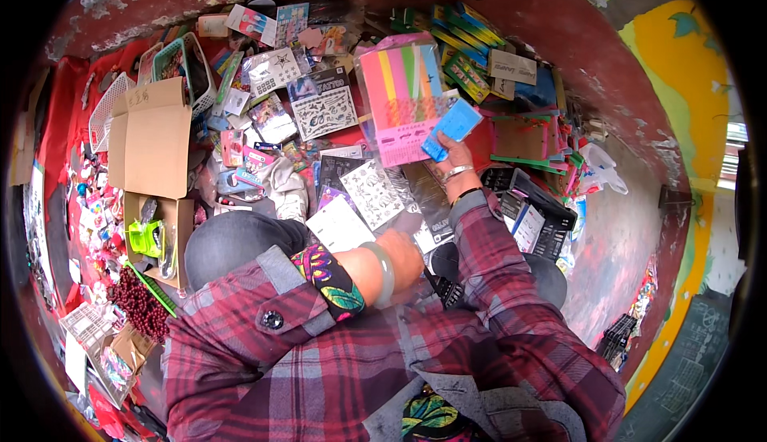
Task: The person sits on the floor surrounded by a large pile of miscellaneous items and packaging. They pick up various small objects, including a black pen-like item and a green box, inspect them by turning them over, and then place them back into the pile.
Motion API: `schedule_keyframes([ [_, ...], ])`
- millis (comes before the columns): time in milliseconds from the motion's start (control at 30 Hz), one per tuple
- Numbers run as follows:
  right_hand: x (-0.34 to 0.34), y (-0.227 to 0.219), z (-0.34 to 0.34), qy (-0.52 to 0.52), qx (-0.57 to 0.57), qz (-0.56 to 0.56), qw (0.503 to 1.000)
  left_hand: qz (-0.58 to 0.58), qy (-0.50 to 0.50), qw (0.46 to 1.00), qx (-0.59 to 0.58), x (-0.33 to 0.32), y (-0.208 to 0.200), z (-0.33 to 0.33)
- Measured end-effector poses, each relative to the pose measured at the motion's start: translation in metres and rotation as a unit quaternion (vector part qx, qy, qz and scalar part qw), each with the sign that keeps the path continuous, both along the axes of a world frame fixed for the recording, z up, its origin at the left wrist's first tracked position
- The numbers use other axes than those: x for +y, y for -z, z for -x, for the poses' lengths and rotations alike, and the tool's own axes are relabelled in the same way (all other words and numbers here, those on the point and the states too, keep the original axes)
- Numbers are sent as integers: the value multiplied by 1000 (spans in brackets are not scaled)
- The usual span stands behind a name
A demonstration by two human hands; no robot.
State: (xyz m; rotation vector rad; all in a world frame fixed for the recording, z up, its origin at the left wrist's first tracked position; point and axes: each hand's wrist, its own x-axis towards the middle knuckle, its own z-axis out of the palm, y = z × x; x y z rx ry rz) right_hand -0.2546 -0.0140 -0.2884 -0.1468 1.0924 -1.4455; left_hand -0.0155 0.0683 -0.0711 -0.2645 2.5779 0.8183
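My right hand, a bracelet at its wrist, grips a small blue flat packet. That packet overlaps the edge of a large clear-wrapped pink packet with coloured strips in it. Lower and to the left, my left hand is closed, knuckles up, with its fingertips hidden. Whatever it may hold does not show. Beside it lie a white card and a white temporary tattoo sheet with black designs. Another tattoo sheet sits farther off in the pile.
To the left stands an open cardboard box with a bright green item. Dark red beads lie below it. Plastic baskets are at the far left, a black crate at the right. A dark red wall curves behind.
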Motion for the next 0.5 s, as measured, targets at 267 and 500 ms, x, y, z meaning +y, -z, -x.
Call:
schedule_keyframes([
  [267,10,-70,-22,-65,572,155,803,-4,-2,1000,6,7,12,2],
  [500,158,10,-102,-340,836,228,366,-21,37,999,-34,13,1,-2],
])
